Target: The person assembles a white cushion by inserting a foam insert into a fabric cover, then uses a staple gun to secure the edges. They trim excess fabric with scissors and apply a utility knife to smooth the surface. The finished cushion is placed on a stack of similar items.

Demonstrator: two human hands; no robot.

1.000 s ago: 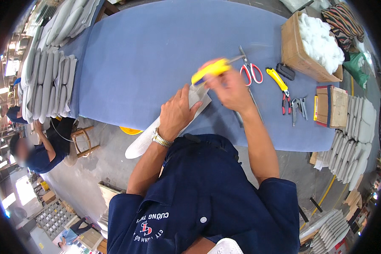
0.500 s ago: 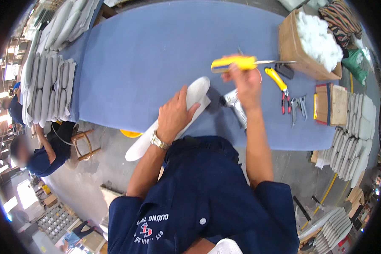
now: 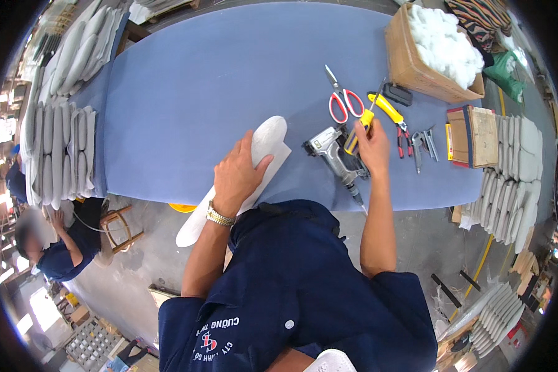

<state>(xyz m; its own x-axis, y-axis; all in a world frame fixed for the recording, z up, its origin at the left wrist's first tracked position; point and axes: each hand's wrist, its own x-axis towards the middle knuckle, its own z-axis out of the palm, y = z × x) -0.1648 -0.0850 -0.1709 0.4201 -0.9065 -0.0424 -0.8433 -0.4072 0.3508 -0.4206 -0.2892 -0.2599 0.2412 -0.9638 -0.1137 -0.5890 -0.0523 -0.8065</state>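
Across the table edge point(image 3: 146, 194), a pale pad point(image 3: 271, 134) runs under the left hand point(image 3: 238, 176)

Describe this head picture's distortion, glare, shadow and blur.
Head view: the blue table's far edge bows, and the corners go black; head view: bright patches along the left side burn out to white; head view: a soft shadow lies right of the pale pad; head view: the seated co-worker's head is smeared, while the yellow-handled tool looks fairly sharp.
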